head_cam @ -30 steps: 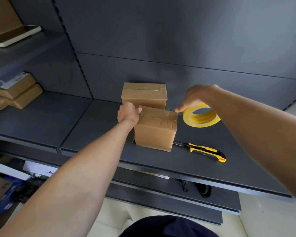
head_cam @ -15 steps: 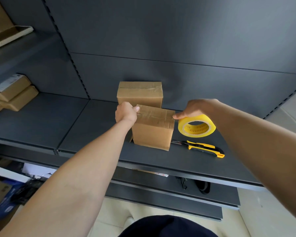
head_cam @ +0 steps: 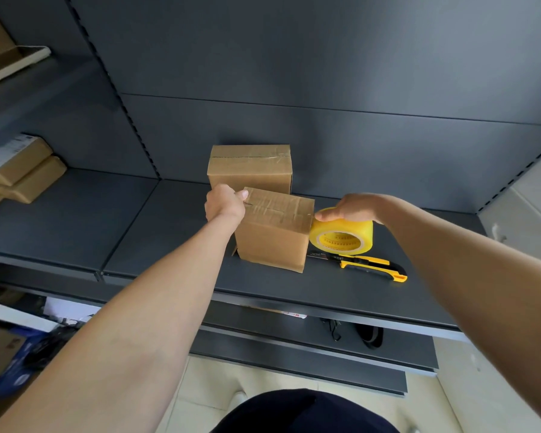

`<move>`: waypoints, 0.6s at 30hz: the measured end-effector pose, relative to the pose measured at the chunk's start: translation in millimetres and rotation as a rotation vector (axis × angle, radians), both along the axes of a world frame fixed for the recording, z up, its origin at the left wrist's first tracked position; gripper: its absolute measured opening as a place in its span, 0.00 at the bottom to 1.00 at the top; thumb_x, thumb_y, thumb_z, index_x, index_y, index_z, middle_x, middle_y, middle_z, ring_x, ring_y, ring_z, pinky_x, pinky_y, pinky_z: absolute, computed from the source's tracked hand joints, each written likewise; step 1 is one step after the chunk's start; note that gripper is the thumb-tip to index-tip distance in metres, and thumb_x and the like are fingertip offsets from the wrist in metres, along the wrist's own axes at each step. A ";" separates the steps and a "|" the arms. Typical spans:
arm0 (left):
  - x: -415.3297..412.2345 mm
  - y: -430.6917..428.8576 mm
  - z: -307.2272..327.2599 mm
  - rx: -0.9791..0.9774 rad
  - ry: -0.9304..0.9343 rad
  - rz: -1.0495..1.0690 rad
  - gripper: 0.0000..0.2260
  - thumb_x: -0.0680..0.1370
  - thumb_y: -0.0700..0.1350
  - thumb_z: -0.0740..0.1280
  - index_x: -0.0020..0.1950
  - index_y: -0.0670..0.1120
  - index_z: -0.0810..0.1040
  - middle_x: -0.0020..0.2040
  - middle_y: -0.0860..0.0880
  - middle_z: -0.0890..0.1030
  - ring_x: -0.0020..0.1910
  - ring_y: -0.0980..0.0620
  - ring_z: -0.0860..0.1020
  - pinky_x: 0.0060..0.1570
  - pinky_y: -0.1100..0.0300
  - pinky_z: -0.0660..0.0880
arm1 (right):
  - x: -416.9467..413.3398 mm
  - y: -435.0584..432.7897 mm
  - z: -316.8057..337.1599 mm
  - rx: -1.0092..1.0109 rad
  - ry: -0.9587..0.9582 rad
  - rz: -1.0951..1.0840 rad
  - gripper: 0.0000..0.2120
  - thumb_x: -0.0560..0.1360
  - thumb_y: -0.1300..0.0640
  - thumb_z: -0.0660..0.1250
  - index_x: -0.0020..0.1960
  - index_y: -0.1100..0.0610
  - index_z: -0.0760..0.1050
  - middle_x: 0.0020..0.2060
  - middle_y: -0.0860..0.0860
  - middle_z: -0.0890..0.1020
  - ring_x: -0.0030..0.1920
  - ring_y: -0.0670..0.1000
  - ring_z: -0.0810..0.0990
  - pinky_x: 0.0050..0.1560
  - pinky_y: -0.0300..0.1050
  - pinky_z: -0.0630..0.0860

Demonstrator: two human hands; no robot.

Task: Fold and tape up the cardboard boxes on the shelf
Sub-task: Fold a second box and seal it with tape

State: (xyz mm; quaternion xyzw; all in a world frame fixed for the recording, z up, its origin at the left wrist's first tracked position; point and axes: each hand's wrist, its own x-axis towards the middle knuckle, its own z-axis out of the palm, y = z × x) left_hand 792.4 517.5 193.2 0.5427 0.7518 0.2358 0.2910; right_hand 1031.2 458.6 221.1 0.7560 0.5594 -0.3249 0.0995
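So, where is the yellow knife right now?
In the head view, the yellow knife lies on the shelf, right of the front box, in front of the tape roll.

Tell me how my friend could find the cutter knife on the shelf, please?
Look at the wide dark grey shelf. Just right of the front box, in front of the yellow tape roll, lies the cutter knife. It is the only long, flat thing there, yellow and black, while the tape is round.
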 end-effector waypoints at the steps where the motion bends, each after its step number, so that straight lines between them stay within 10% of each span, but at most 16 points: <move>1: 2.0 0.2 0.3 -0.006 -0.013 0.020 0.22 0.79 0.49 0.65 0.29 0.45 0.59 0.30 0.50 0.66 0.27 0.50 0.63 0.27 0.60 0.60 | 0.3 0.5 -0.8 0.006 0.012 -0.001 0.34 0.67 0.27 0.63 0.60 0.52 0.75 0.56 0.52 0.79 0.54 0.56 0.78 0.58 0.50 0.74; 18: 13.9 -9.4 -3.2 -0.076 -0.238 0.098 0.17 0.75 0.54 0.70 0.56 0.42 0.77 0.57 0.45 0.79 0.50 0.45 0.77 0.44 0.55 0.72 | -11.9 -16.4 -8.8 -0.177 0.403 -0.100 0.26 0.68 0.43 0.73 0.60 0.56 0.75 0.52 0.56 0.82 0.52 0.59 0.81 0.58 0.55 0.76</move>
